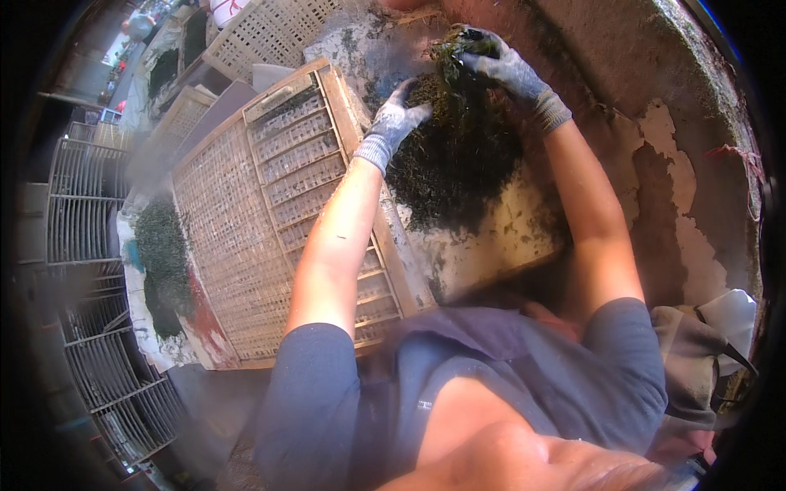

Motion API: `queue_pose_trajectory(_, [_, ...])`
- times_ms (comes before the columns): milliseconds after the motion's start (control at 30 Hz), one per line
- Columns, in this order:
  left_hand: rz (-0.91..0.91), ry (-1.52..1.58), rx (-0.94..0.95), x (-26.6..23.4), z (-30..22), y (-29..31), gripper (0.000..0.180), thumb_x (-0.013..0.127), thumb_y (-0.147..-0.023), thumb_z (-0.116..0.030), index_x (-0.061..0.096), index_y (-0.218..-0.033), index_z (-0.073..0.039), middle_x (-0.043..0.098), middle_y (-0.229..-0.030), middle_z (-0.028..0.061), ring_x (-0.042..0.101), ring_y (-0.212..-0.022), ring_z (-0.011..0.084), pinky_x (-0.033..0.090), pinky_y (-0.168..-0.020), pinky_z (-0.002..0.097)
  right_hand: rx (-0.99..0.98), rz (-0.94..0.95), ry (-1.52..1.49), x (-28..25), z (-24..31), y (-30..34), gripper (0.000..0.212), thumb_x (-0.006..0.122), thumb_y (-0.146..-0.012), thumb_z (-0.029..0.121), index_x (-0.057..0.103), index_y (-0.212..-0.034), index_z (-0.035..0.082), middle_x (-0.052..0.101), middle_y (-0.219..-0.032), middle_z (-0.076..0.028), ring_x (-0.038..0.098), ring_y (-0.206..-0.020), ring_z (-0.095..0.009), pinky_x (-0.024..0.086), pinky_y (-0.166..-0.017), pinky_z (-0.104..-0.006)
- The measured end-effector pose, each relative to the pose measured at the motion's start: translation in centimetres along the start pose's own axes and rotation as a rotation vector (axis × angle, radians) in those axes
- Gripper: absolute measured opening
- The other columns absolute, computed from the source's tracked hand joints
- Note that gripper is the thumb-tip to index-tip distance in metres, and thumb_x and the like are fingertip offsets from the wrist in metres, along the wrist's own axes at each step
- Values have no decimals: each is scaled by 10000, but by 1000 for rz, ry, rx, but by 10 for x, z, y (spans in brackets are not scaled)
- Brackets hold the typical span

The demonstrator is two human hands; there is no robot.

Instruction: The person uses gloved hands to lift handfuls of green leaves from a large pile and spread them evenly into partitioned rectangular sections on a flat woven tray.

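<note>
Right, from my seat at a distance I have the right hand [509, 72] over the far side of the dark heap [454, 172], its gloved fingers curled round a wet-looking green clump [450, 61]. Loose strands hang toward the heap; whether they touch it I cannot tell. The left hand [399, 124] is at the heap's left edge, thumb and fingers apart, gripping nothing that I can see. The heap lies on the pale, smeared tabletop [512, 222], just right of the slatted frame [233, 204].

To do this well, I'd grip firmly without crushing, let loose strands drop back onto the heap, and cup the left palm under the clump as support. Trailing strands could snag on the frame, so I'd lift clear of its edge.

As for writing, I can read none: the pale mark [424, 404] on the dark shirt [557, 380] is too small.
</note>
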State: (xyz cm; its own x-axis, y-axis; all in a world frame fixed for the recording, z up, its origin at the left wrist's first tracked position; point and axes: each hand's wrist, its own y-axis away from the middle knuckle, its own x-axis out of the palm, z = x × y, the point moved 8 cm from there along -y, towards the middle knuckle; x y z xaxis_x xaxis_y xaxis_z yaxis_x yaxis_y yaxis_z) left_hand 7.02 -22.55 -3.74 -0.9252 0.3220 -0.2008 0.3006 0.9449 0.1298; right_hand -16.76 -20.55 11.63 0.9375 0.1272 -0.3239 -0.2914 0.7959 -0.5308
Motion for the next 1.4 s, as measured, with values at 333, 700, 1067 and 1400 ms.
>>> queue_pose_trajectory(333, [151, -758, -487, 93, 159, 79, 1254, 914, -701, -470, 154, -1692, -368, 104, -1714, 341, 268, -1571, 470, 341, -1271, 480, 860, 379, 750, 170, -149, 266, 1040, 834, -774, 487, 370, -1619, 99, 359, -1617, -334, 366, -1481, -560, 332, -1271, -482])
queue_pose_trajectory(700, [-12, 485, -130, 67, 10, 70, 566, 751, -813, 16, 606, -1360, 26, 765, -1119, 107, 732, -956, 179, 617, -880, 319, 651, -66, -165, 63, -65, 151, 603, 718, -808, -16, 642, -1401, 63, 757, -1227, -91, 697, -1089, -167, 570, -997, -317])
queue_pose_trajectory(1067, [-12, -22, 139, 17, -127, 54, 282, 700, -931, 49, 710, -1182, -79, 756, -1105, 50, 704, -972, 150, 595, -892, 323, 520, -4, 246, 11, 18, 61, 508, 796, -895, 47, 653, -1381, 78, 756, -1125, -22, 696, -1023, -128, 569, -958, -327])
queue_pose_trajectory(1400, [-70, 660, -127, -13, -99, 61, 534, 863, -879, -233, 678, -1346, -54, 744, -1242, 159, 690, -1153, 306, 564, -1026, 445, 584, -188, -401, 48, 23, 69, 413, 701, -1025, 332, 669, -1359, 90, 746, -1235, -75, 712, -1075, -144, 568, -936, -336])
